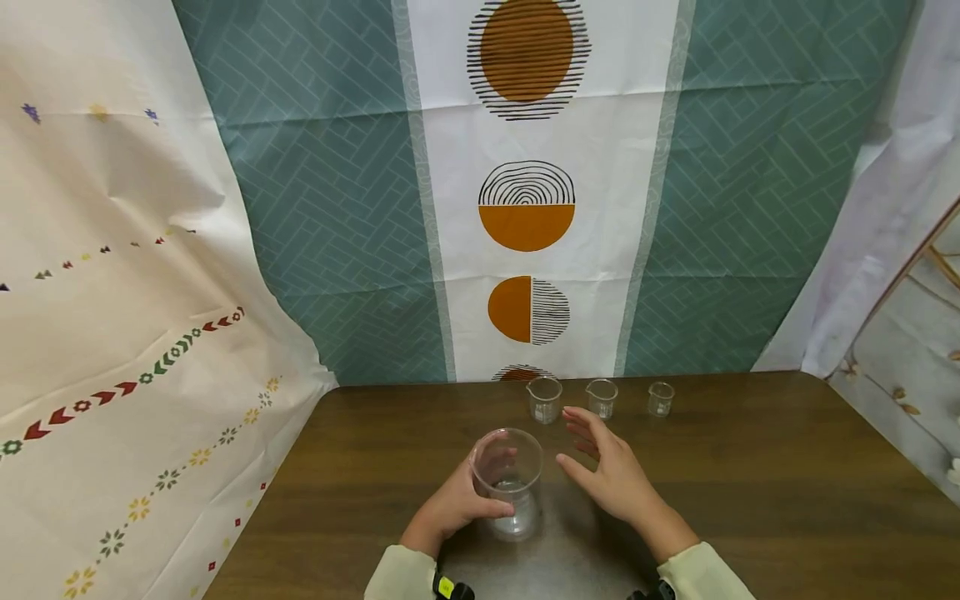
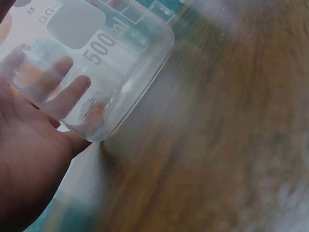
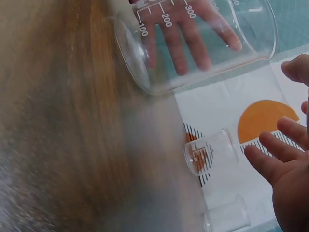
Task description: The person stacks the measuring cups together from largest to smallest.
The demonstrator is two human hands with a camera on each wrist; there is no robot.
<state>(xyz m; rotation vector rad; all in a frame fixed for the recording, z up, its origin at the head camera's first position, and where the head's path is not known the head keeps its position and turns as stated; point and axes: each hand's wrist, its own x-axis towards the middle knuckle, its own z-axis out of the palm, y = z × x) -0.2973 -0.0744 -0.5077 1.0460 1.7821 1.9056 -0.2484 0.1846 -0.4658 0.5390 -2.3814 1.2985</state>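
Observation:
A large clear glass beaker (image 1: 521, 522) marked 500 ml (image 2: 120, 72) stands upright in front of me. My left hand (image 1: 459, 498) holds it from the left, thumb on the near side and fingers round the far side. Through the glass in the right wrist view those fingers show, spread along the wall. To the beaker's right, my right hand (image 1: 619, 477) is raised with fingers apart and touches nothing. Whether the beaker's base rests on the table or is slightly lifted, I cannot tell.
Three smaller glass beakers stand in a row at the table's back edge: a left one (image 1: 544, 402), a middle one (image 1: 602, 400) and the smallest (image 1: 660, 401) at right. The brown wooden table (image 1: 780, 483) meets a patterned cloth (image 1: 345, 208) behind.

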